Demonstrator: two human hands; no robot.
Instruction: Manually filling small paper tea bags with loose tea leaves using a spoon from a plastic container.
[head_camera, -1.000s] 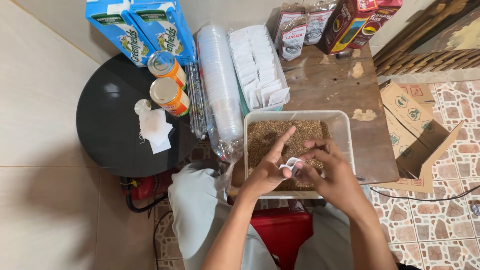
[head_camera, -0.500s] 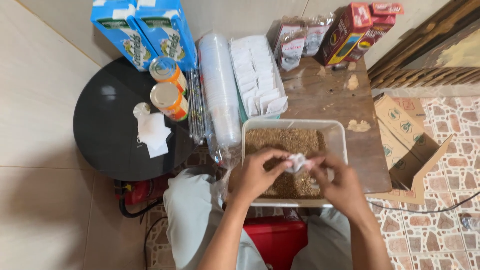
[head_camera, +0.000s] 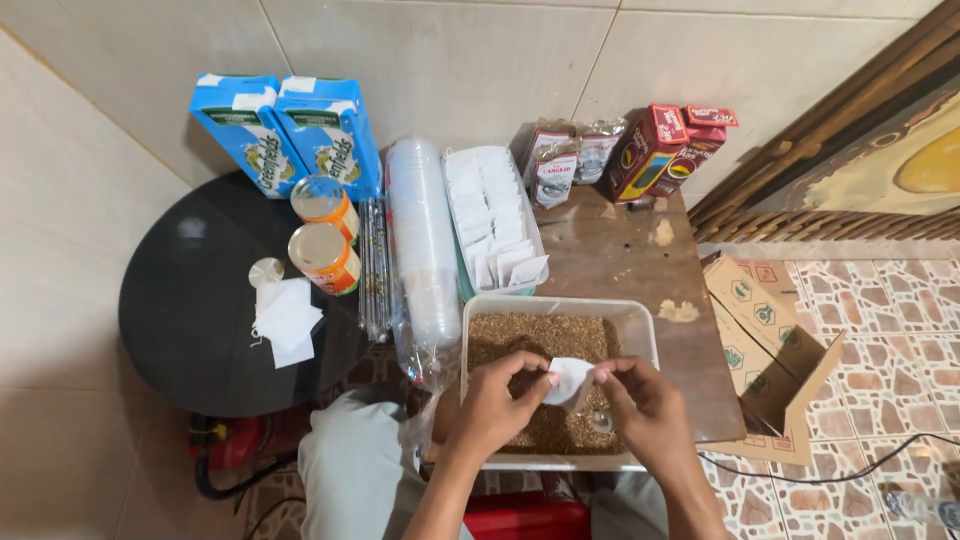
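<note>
Small white filter bag (head_camera: 571, 380) pinched at both edges, held just above the brown granules in the clear plastic tub (head_camera: 640, 322). Left hand (head_camera: 497, 402) at the bag's 9 o'clock, thumb and fingertips closed on its left edge. Right hand (head_camera: 642, 400) at its 3 o'clock, fingers closed on the right edge. Small shiny metal thing (head_camera: 601, 420), too small to identify, resting in the granules at the bag's 5 o'clock, beneath the right hand.

Tray of stacked white filter bags (head_camera: 492, 212) at 12 o'clock from the tub, touching its far rim. Sleeve of clear plastic cups (head_camera: 423, 250) lying just beside tray and tub, at 10 o'clock. Bundle of straws (head_camera: 374, 265) next over, then two orange tins (head_camera: 324, 230) on the round black table (head_camera: 190, 330). Two blue milk cartons (head_camera: 290, 130) leaning on the wall at 11 o'clock. Folded white tissue (head_camera: 286, 318) at 9 o'clock on the black table. Red boxes (head_camera: 668, 145) and silvery packets (head_camera: 565, 158) at 1 o'clock on the wooden tabletop (head_camera: 620, 255). Open cardboard box (head_camera: 770, 350) on the patterned floor at 3 o'clock.
</note>
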